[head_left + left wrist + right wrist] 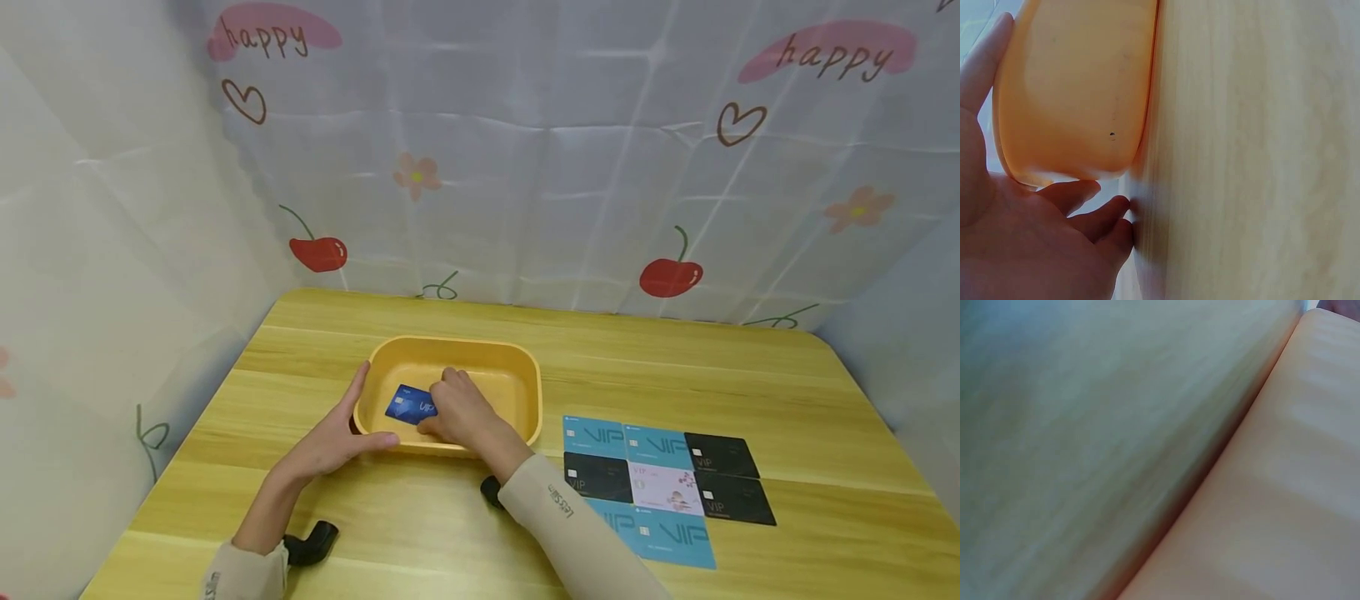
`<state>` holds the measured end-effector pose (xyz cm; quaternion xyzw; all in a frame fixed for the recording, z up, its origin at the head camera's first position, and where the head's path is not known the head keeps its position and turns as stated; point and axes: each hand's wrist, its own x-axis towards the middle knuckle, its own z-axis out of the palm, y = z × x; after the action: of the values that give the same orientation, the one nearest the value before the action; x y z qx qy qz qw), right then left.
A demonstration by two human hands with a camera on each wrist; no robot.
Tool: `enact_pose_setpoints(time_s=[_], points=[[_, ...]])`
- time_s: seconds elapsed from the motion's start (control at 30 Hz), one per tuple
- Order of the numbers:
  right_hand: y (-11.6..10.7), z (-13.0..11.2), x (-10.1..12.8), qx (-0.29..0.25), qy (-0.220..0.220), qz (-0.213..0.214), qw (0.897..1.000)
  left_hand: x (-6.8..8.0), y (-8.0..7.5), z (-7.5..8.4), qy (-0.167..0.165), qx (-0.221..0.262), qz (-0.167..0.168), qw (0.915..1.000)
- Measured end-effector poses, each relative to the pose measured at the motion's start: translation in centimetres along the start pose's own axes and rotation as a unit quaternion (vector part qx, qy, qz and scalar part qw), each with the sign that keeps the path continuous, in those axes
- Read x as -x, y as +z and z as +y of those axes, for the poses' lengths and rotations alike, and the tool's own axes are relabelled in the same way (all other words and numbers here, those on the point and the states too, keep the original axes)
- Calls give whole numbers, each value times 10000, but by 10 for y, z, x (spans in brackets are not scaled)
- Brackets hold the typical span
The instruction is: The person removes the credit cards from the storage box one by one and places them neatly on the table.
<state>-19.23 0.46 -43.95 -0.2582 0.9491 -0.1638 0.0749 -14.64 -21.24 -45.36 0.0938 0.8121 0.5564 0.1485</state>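
A yellow tray (527, 392) stands on the wooden table, with a blue VIP card (408, 405) inside it. My right hand (465, 410) reaches over the front rim and pinches the card's right end, which the fingers partly cover. At the tray's left front corner, my left hand (330, 442) rests spread against it, the thumb along the front and the index finger along the left side. The left wrist view shows that hand (1041, 237) beside the tray's outer wall (1079, 87), its lower fingers loosely bent near the table. My right hand's hold is not visible in the right wrist view.
Right of the tray, several cards lie in rows: light blue cards (671, 537), black cards (735, 498) and a pink floral card (663, 487). The wooden table (420, 533) meets a printed curtain (540, 208) at the back. Black wrist-worn pieces (311, 543) show at the sleeves.
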Motion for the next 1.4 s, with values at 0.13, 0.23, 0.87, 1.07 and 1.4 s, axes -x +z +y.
enact_pose_setpoints(time_s=[0.13, 0.23, 0.87, 1.07, 1.4], points=[[-1, 0, 0, 196, -70, -33, 9998, 0, 0, 0, 18, 45, -12, 10000], [-2, 0, 0, 436, -179, 6, 9989, 0, 0, 0, 16, 53, -16, 10000], [0, 2, 1, 23, -96, 96, 9999, 0, 0, 2, -9, 129, -43, 9999], [1, 1, 1, -125, -133, 121, 9998, 0, 0, 2, -8, 86, -22, 10000], [1, 2, -2, -899, 186, 138, 9957, 0, 0, 0, 16, 119, -31, 9999]])
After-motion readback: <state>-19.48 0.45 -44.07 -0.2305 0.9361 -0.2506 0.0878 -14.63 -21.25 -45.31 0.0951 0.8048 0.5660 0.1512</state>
